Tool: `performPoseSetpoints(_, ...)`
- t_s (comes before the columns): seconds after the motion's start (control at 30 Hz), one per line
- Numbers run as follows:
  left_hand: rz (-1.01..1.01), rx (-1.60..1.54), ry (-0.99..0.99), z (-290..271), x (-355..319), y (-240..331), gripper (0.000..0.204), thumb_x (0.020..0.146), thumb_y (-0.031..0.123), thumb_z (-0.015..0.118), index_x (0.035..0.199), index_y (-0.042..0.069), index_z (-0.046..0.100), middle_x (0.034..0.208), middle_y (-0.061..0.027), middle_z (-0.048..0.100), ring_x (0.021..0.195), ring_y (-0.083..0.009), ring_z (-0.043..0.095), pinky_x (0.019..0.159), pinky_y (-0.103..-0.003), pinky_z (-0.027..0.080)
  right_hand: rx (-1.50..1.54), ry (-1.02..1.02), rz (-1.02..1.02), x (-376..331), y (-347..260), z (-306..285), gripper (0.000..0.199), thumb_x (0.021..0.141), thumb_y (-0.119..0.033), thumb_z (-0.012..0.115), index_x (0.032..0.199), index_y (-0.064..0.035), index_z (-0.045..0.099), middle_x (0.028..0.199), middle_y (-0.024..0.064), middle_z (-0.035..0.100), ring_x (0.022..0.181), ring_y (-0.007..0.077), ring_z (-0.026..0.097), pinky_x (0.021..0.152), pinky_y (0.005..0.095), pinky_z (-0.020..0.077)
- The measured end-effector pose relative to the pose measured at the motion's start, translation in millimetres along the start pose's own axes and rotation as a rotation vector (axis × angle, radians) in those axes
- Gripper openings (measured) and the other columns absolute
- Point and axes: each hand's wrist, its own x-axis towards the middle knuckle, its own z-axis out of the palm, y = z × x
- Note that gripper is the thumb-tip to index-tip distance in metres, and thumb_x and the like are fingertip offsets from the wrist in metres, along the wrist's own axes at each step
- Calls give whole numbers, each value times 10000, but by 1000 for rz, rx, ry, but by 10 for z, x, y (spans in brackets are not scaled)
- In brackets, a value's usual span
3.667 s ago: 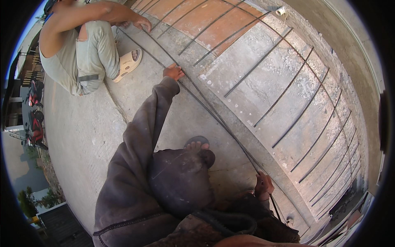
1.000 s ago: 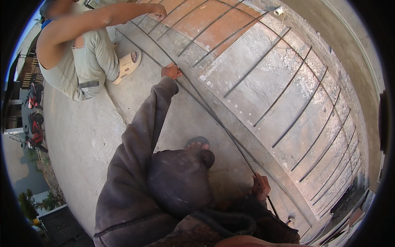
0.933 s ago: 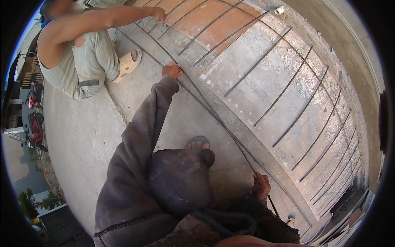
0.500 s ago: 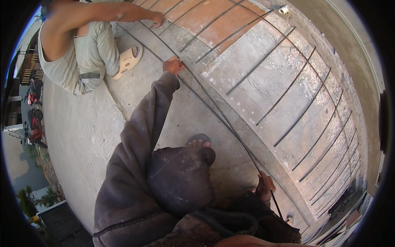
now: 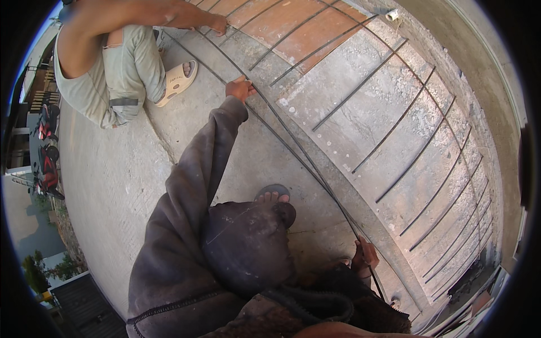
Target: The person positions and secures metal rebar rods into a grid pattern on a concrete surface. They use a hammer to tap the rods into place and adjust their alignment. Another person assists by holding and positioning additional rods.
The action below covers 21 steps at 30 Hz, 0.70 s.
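Note:
My left hand point(image 5: 240, 89), at the end of a stretched arm in a dark sleeve, is closed around a long thin steel rod point(image 5: 284, 127). Down at the lower right, my right hand point(image 5: 365, 256) grips the same rod closer to my body. A second long rod point(image 5: 276, 135) lies on the concrete and crosses the held one at a narrow angle between my hands. Beyond my left hand, another person's hand point(image 5: 217, 23) reaches down by the rods at the top. My right fingers are partly hidden.
Several short bars point(image 5: 359, 84) cross a long curved bar point(image 5: 420, 79) over pale slabs and an orange-brown panel point(image 5: 315, 34) at the right. A co-worker's sandaled foot point(image 5: 179, 83) rests at the upper left. My own sandaled foot point(image 5: 273, 194) stands between my arms. Motorbikes point(image 5: 48, 169) stand far left.
Both my hands keep hold of the rod, nearly in place. The held rod lies slightly closer to the second one just above my right hand.

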Motion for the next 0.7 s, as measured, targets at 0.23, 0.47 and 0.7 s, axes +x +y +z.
performPoseSetpoints(0.23, 3, -36, 3, -4, 25, -1, 550, 934, -13, 555, 1423, -156, 348, 1313, -251, 520, 1072, -340, 610, 906, -401, 579, 8, -29, 30, 64, -53, -106, 187, 831, -104, 726, 1017, -126, 733, 727, 88, 633, 623, 251, 647, 521, 361, 496)
performPoseSetpoints(0.47, -9, -47, -2, 5, -20, 18, 527, 922, -1, 566, 1389, -164, 387, 1246, -244, 544, 1078, -355, 609, 906, -423, 577, 95, -14, 43, 17, -32, -73, 185, 840, -53, 732, 1023, -81, 731, 747, 104, 650, 633, 241, 634, 554, 352, 488)
performPoseSetpoints(0.7, -12, -66, 26, -79, 86, -140, 406, 905, 34, 596, 1278, -115, 537, 1128, -189, 616, 992, -318, 639, 850, -416, 585, 102, -32, 35, -137, 38, -6, 222, 824, -33, 741, 1038, -90, 726, 711, 87, 624, 572, 206, 586, 503, 322, 449)
